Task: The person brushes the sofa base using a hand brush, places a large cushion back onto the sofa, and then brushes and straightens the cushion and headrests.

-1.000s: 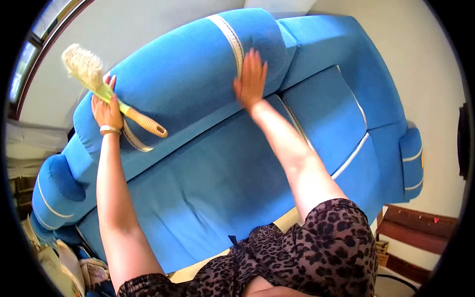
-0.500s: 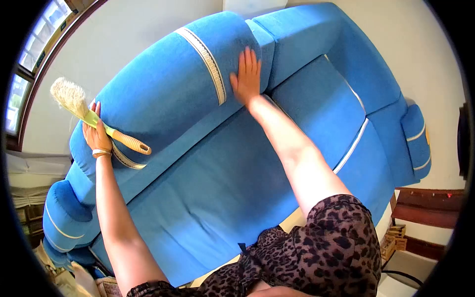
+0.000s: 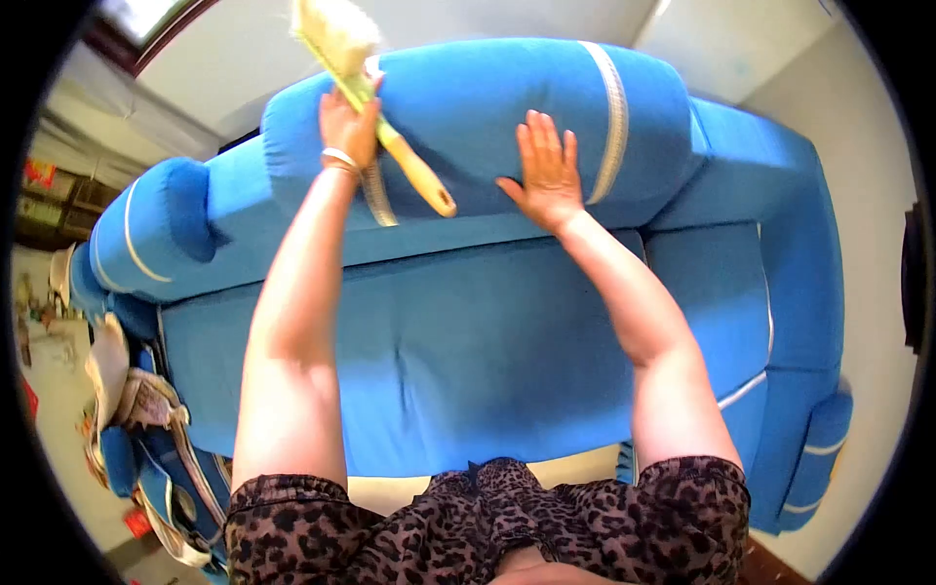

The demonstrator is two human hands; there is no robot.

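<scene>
A long blue back cushion [image 3: 468,117] with patterned white bands leans along the back of the blue sofa [image 3: 487,341]. My left hand [image 3: 349,127] is at the cushion's left part, holding a brush [image 3: 414,171] with pale bristles and a green and tan handle. The brush's bristles point up past the cushion's top edge, and its handle slants down to the right. My right hand [image 3: 551,171] lies flat on the cushion's front, left of the right band, fingers spread and holding nothing.
Cushions and cloth items [image 3: 146,409] are heaped at the lower left beside the sofa. A rolled blue armrest [image 3: 161,229] stands at the left, another [image 3: 817,458] at the lower right. Behind the sofa are a pale wall [image 3: 468,19] and a window corner.
The view has turned and shifted, so the sofa now lies nearly level. My right hand has moved from right of the right band to its left. The brush is still in my left hand.
</scene>
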